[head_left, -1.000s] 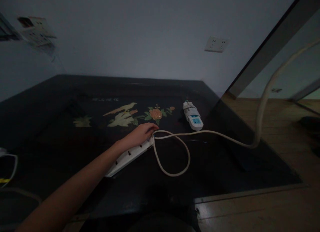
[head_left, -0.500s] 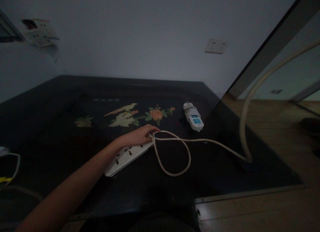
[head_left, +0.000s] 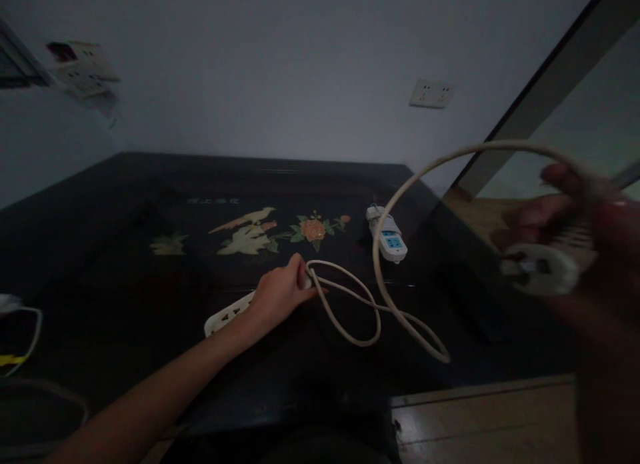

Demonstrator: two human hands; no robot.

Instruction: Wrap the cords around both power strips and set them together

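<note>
My left hand (head_left: 280, 292) grips the far end of a white power strip (head_left: 225, 315) lying on the dark table (head_left: 125, 251), where the strip's cord leaves it. The beige cord (head_left: 360, 317) loops on the table, then arcs up to the right. My right hand (head_left: 575, 251), blurred and close to the camera at the right, holds the cord's white plug (head_left: 543, 269) with its fingers closed round it.
A small white and blue socket adapter (head_left: 387, 236) lies on the table past the cord loop. A flower and bird inlay (head_left: 265, 232) marks the tabletop. A wall socket (head_left: 433, 93) sits on the back wall. Other cables (head_left: 20, 337) lie at the table's left edge.
My right hand has come into view at the right with the plug, lifting the cord into a high arc. My left hand has closed on the strip's end and pulled it slightly nearer.
</note>
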